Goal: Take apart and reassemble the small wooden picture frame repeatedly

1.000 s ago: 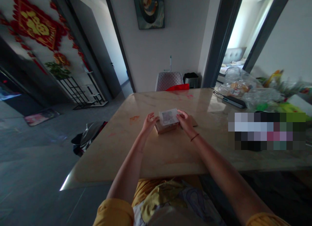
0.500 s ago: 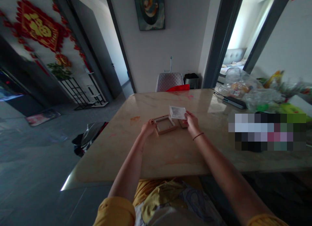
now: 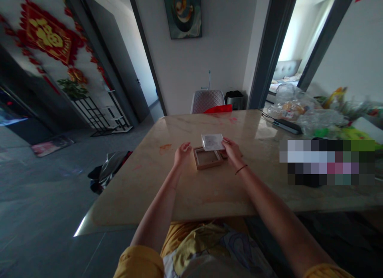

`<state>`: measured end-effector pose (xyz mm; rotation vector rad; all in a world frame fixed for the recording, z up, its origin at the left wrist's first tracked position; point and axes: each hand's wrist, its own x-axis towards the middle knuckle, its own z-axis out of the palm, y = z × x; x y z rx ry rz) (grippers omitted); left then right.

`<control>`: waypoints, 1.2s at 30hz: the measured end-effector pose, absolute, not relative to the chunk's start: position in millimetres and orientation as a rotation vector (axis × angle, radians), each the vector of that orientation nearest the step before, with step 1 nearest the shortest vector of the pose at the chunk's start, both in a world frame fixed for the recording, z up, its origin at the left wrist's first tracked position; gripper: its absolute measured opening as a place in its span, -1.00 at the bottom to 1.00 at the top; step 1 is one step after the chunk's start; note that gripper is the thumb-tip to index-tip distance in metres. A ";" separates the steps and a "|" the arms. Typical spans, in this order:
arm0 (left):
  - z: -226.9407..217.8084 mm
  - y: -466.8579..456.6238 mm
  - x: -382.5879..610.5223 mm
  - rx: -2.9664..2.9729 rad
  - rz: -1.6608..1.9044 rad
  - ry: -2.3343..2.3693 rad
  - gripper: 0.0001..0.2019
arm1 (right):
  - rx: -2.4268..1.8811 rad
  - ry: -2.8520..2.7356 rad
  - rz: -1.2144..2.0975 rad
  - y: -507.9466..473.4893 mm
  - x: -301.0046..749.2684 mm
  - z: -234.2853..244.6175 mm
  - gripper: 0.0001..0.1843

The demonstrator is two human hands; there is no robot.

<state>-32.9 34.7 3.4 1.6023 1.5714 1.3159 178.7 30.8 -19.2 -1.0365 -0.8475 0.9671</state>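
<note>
1. Gripping the clear sheet (image 3: 212,142) by its right edge, our right hand (image 3: 231,149) holds it at the far side of the wooden frame (image 3: 210,165). With only one edge pinched, we think the free side could dip and knock the frame.
2. Should our pinch loosen, the sheet might drop askew across the frame.
3. Our left hand (image 3: 182,154) is raised just left of the frame, apart from it, fingers curled; we cannot tell whether they hold anything. With neither hand visibly steadying the frame, a bump could slide it over the table (image 3: 209,194) beneath.
4. Half a second ago, our left hand touched the frame's left side; now it is clear. The frame has turned squarer to us, and the sheet has shifted leftward from the frame's far right corner to its far edge.
</note>
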 end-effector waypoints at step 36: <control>20.0 19.2 -18.5 1.368 1.263 1.317 -0.73 | -1.443 -1.333 0.639 1.1 153.7 5.7 -0.06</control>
